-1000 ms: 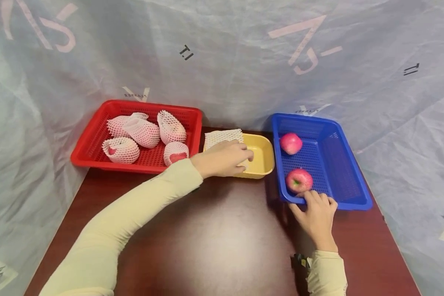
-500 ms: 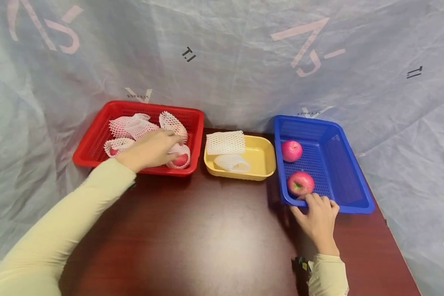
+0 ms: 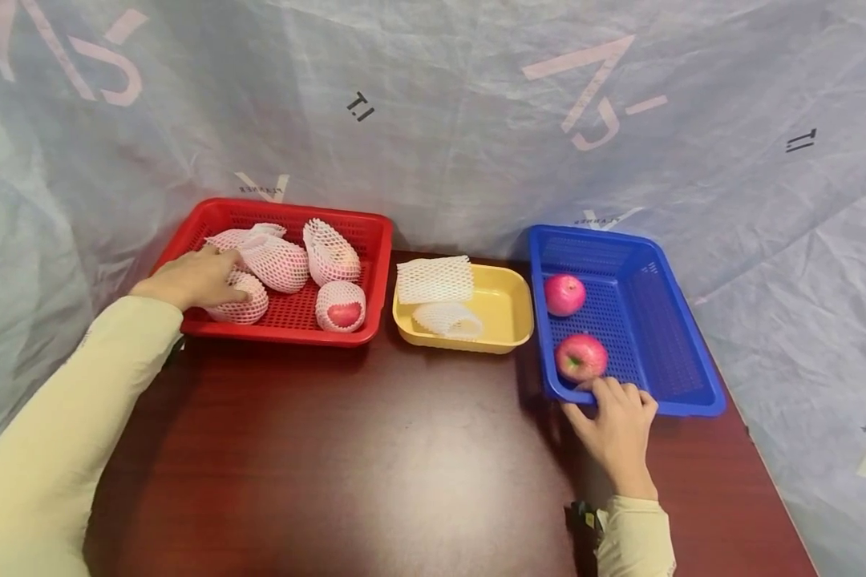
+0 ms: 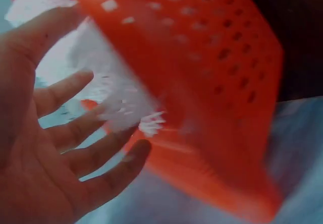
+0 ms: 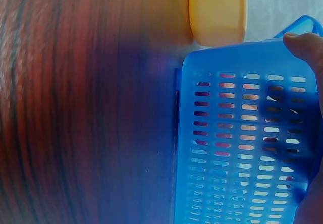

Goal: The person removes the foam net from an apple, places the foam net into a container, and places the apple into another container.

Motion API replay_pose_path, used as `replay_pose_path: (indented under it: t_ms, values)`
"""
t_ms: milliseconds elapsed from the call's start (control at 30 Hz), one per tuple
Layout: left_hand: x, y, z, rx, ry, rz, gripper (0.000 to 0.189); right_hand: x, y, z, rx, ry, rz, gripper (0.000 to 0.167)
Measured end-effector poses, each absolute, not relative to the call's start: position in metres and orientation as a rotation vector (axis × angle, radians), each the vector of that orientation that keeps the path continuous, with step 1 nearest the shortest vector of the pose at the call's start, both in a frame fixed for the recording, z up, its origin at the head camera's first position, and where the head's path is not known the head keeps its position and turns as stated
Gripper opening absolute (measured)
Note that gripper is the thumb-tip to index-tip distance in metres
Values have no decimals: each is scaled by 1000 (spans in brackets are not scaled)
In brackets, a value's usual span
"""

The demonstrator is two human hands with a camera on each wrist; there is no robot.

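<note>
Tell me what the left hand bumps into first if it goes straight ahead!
The left hand would probably meet the netted fruit in the near-left corner of the red basket; depth is unclear, they may already touch.

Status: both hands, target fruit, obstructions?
Left hand over front-left netted fruit in red basket, fingers spread, contact unclear. Right hand grips near rim of blue basket. Another netted fruit close behind, possibly crowding the grasp.
</note>
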State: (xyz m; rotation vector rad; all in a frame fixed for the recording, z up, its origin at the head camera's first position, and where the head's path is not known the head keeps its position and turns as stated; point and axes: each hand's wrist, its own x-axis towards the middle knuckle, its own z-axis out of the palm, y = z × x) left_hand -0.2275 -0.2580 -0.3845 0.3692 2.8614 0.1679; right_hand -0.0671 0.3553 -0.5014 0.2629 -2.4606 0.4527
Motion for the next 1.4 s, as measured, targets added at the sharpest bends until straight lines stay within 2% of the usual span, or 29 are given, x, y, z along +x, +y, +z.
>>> replay_pose_path:
  t_ms: [200, 500, 733, 867, 1067, 1233, 1400]
  values:
    - [-235, -264, -400, 338, 2754, 237, 76, -69, 354, -502, 266, -2458, 470, 35]
    - [-240, -263, -419, 389, 2691, 275, 80, -67, 353, -503, 259, -2466, 455, 36]
    - [-237, -261, -417, 366, 2732, 226, 70, -66, 352, -501, 258, -2464, 461, 35]
    - [-237, -256, -406, 378, 2755, 164, 70, -66, 353, -500, 254, -2461, 458, 35]
    - [-224, -239, -368, 391, 2827, 81, 81, -67, 353, -499, 251, -2461, 459, 36]
    - [-198, -205, -333, 474, 2862, 54, 87, -67, 353, -499, 258, -2461, 457, 35]
    - [-163, -158, -318, 651, 2823, 91, 87, -67, 352, -500, 260, -2455, 463, 35]
